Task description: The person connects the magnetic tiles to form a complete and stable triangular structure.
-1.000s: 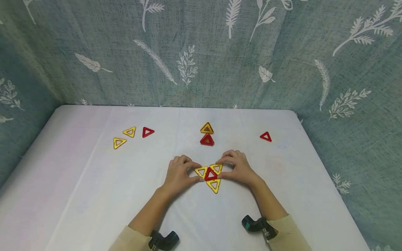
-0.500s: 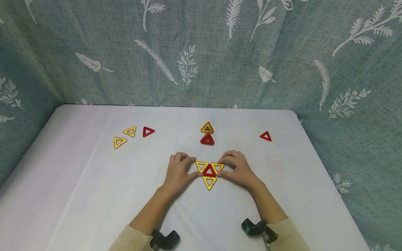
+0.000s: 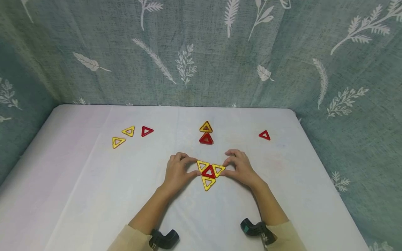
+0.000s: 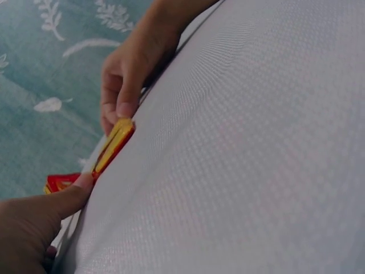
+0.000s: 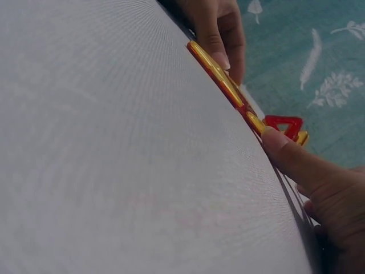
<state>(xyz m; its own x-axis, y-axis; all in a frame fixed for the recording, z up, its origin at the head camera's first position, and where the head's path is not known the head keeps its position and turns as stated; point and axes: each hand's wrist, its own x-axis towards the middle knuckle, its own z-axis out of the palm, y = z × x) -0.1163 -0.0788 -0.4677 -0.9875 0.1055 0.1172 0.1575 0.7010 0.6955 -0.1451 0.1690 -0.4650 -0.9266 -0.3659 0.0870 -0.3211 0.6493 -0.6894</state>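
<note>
In the head view, a red triangular tile (image 3: 208,172) lies at mid-table with yellow triangular tiles on its three sides: a left yellow tile (image 3: 202,165), a right yellow tile (image 3: 218,169) and a lower yellow tile (image 3: 208,183) pointing toward me. My left hand (image 3: 179,170) pinches the left yellow tile between thumb and fingers. On the other side, my right hand (image 3: 242,168) grips the right yellow tile by its outer edge. Side-on in the left wrist view, a yellow tile edge (image 4: 121,137) shows red beneath it; the right wrist view shows the same layering.
Farther back stand a yellow triangle (image 3: 206,127) and a red triangle (image 3: 206,139), touching. Two loose yellow triangles (image 3: 128,131) and a red one (image 3: 147,131) lie at the left, another red triangle (image 3: 265,135) at the right. A patterned curtain (image 3: 176,62) hangs behind the table.
The joined tiles have turned clockwise: the lower yellow tile swung left and the left yellow tile moved up. My left fingers shifted with it; my right fingers moved slightly outward.
</note>
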